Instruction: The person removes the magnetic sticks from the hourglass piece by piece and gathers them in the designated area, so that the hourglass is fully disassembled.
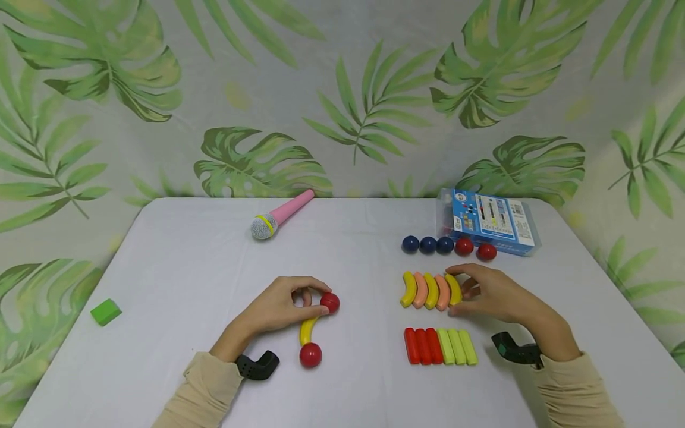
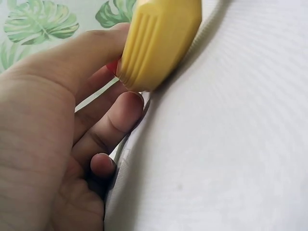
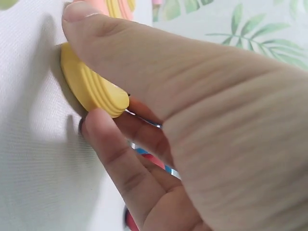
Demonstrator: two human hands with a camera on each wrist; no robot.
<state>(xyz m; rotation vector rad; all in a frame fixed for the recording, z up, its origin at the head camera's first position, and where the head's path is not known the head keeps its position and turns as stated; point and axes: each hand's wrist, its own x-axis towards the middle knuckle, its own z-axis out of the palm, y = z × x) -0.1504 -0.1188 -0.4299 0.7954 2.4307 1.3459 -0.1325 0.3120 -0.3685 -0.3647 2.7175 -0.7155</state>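
My left hand (image 1: 283,303) pinches a red ball (image 1: 330,303) between thumb and fingers. That ball sits at the upper end of a yellow curved stick (image 1: 307,331), whose lower end meets a second red ball (image 1: 310,355). In the left wrist view the yellow stick (image 2: 159,43) hides most of the held ball. On the other side, my right hand (image 1: 495,292) has its thumb and fingers at the two ends of the rightmost yellow curved stick (image 1: 453,289). This stick closes a row of yellow and pink curved sticks (image 1: 420,290); the right wrist view shows it (image 3: 91,86) close up.
Below that row lie red straight sticks (image 1: 423,346) and light green ones (image 1: 456,346). Dark blue balls (image 1: 427,245) and two red balls (image 1: 486,252) line up before a clear-and-blue box (image 1: 492,220). A pink toy microphone (image 1: 280,215) and a green block (image 1: 106,312) lie leftward.
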